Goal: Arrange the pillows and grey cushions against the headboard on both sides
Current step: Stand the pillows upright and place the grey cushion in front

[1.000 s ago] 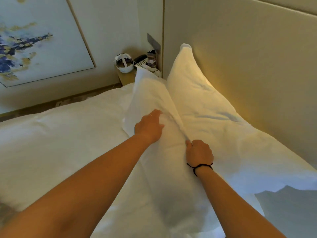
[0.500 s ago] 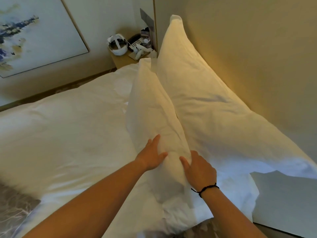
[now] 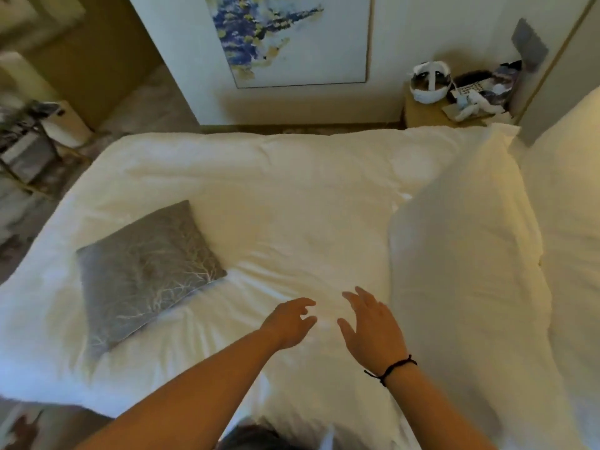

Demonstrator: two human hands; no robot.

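A grey cushion [image 3: 146, 274] with a pale branch pattern lies flat on the white duvet [image 3: 276, 203], left of centre. Two white pillows stand along the right side: the nearer pillow [image 3: 464, 271] leans on the back pillow [image 3: 571, 222], which rests against the headboard [image 3: 552, 92]. My left hand [image 3: 290, 323] and my right hand [image 3: 370, 326] hover over the duvet between the cushion and the pillows. Both hands have spread fingers and hold nothing. A black band circles my right wrist.
A bedside table [image 3: 435, 112] at the far right corner carries a white headset [image 3: 430, 81], a phone and small items. A framed painting [image 3: 292, 37] hangs on the far wall. A luggage rack [image 3: 29, 151] stands at the left past the bed.
Both hands have let go of the nearer white pillow and moved left over the duvet. My view has swung left, bringing the grey cushion into sight.
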